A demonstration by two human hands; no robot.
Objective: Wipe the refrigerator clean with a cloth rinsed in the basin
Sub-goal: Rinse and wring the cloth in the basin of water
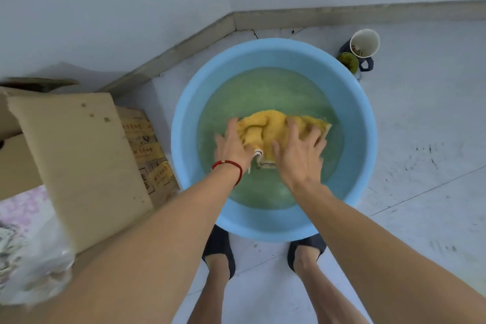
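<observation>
The basin point(273, 55) looks like smooth blue plastic with a soft sheen. The yellow cloth point(273, 126) is nubby, wet terry. The box point(79, 160) is matt brown cardboard; the floor point(420, 152) is scuffed pale tile.

- Pale grey painted walls point(105, 8) meet at a corner at upper centre; finish plain, evenly lit.
- Beige skirting board point(342, 14) runs along the foot of both walls.
- Light grey tiled floor point(420, 139) shows dark scuffs and specks at right; thin joint lines visible.
- Open brown cardboard box point(79, 160) stands at left, against the wall, printed labels on its side.
- White cylindrical cup point(365, 42) stands on the floor near the skirting.
</observation>
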